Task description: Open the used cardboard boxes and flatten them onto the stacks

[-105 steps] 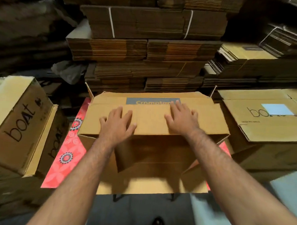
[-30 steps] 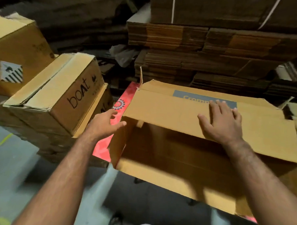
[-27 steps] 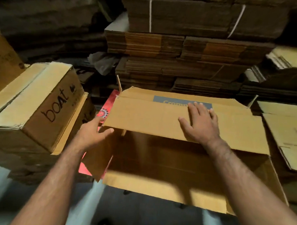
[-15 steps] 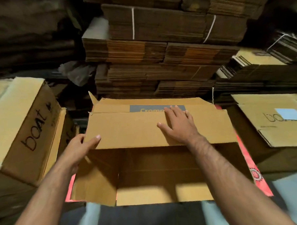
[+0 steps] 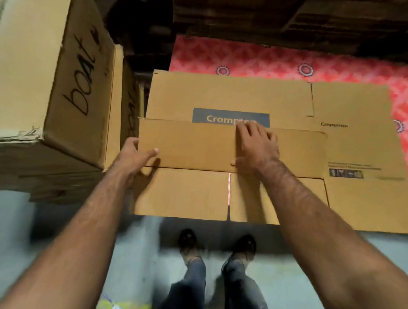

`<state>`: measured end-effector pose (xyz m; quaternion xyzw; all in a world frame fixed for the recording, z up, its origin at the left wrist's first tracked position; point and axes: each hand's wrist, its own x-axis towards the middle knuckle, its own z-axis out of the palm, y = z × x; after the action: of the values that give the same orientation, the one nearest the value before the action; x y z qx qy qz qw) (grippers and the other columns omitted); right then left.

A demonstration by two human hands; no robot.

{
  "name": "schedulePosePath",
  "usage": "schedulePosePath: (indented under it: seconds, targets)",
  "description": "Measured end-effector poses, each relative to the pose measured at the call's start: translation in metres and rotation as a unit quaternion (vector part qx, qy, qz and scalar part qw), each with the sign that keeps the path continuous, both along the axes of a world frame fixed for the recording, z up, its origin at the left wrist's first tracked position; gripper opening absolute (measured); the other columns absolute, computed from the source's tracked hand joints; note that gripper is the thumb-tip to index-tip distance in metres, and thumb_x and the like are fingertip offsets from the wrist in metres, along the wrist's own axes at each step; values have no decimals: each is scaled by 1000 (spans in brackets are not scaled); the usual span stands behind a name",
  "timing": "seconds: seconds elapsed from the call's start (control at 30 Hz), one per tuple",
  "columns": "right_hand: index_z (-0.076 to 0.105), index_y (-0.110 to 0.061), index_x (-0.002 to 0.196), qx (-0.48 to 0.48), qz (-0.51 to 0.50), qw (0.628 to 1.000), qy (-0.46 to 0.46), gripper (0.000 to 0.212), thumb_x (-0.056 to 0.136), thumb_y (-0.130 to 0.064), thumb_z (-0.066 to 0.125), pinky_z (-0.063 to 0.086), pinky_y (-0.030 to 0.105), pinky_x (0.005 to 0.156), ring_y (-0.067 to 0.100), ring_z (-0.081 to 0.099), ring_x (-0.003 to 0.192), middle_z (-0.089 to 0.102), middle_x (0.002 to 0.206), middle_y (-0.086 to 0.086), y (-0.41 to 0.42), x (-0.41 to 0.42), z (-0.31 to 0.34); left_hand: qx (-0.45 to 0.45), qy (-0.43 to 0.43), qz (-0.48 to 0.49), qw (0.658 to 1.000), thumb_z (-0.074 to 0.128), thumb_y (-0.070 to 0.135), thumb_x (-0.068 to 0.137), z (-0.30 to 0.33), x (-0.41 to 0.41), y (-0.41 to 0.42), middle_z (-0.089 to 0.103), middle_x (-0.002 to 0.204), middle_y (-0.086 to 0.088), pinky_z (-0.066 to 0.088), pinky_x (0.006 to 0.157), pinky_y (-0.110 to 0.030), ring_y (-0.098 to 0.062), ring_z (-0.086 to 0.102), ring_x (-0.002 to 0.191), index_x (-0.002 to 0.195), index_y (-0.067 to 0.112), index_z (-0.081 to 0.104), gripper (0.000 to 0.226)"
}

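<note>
From the head camera, your flattened Crompton box (image 5: pixel 236 97) lies on the red patterned sheet (image 5: pixel 284 62). Your right hand (image 5: pixel 257 147) presses flat on its folded flap (image 5: pixel 194 144), fingers straight. Your left hand (image 5: pixel 132 158) grips the flap's left edge, thumb on top. The upright boat box (image 5: pixel 68 78) crowds close on the left; your shoes (image 5: pixel 188 243) stand below.

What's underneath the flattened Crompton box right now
A red patterned sheet lies under the flattened Crompton box, showing past its far and right edges. What supports the sheet is covered. Both hands, the left hand and the right hand, rest on top.
</note>
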<state>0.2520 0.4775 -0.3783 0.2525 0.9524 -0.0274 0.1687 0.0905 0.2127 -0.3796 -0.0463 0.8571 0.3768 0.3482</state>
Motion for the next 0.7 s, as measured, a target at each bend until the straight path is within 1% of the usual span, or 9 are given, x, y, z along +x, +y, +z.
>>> schedulePosePath:
  seconds: [0.07,0.13,0.2,0.3,0.37,0.43,0.5,0.57,0.7]
  targets:
    - [18,-21,161,17,2,1000,0,123,68,-64,86,16,55,124,27,32,148,36,157,8,3,-5,4,8,47,17,999,74,38,91,-8,2,-3,56,132,-1,48,94,-41,-23,55,120,147,19,40,67]
    - [36,-22,152,21,-14,999,25,102,71,-62,85,24,50,118,29,42,139,46,147,10,2,-6,23,16,127,19,992,74,48,88,-4,6,-1,55,138,-3,48,99,-37,-22,55,124,145,19,44,71]
    - [54,-22,132,23,-25,998,56,70,79,-58,81,38,43,101,30,54,124,59,130,8,-3,-2,45,77,170,51,981,70,55,89,15,13,1,58,133,1,47,92,-27,-17,57,119,139,20,50,65]
    - [68,-25,108,-91,-26,994,61,37,84,-52,79,49,33,78,22,65,96,68,97,-3,-14,28,78,181,111,78,974,52,55,100,54,15,3,63,122,7,39,80,-23,-5,57,106,134,16,59,52]
    - [71,-27,107,-169,-24,983,65,27,88,-45,76,49,29,75,15,63,88,67,94,-7,-28,58,83,166,66,-2,984,42,56,104,69,10,-6,69,119,4,33,90,-28,-8,57,108,130,15,63,53]
    - [72,-27,116,-203,-24,973,105,30,90,-43,70,48,30,83,13,62,96,68,105,-4,-49,90,65,90,68,-117,987,49,54,102,68,9,-13,68,119,3,38,88,-33,-14,56,113,127,20,63,45]
    - [65,-28,133,-194,-24,975,110,47,91,-47,63,45,40,100,20,57,118,64,127,1,-67,113,34,15,92,-220,971,61,56,95,57,21,-11,65,125,2,45,93,-36,-21,58,118,128,26,62,45]
    - [45,-32,154,-160,-26,986,38,66,94,-49,66,32,51,116,26,39,144,45,157,4,-83,127,5,-4,106,-313,944,64,60,88,38,47,4,58,142,-3,43,108,-44,-26,55,129,141,27,54,63]
    - [-3,-35,165,-150,-2,987,-60,90,102,-38,61,7,53,126,26,-6,160,-14,173,2,-99,124,-32,-106,96,-494,858,61,56,92,1,110,35,5,171,-1,22,116,-66,-27,8,156,160,38,20,82]
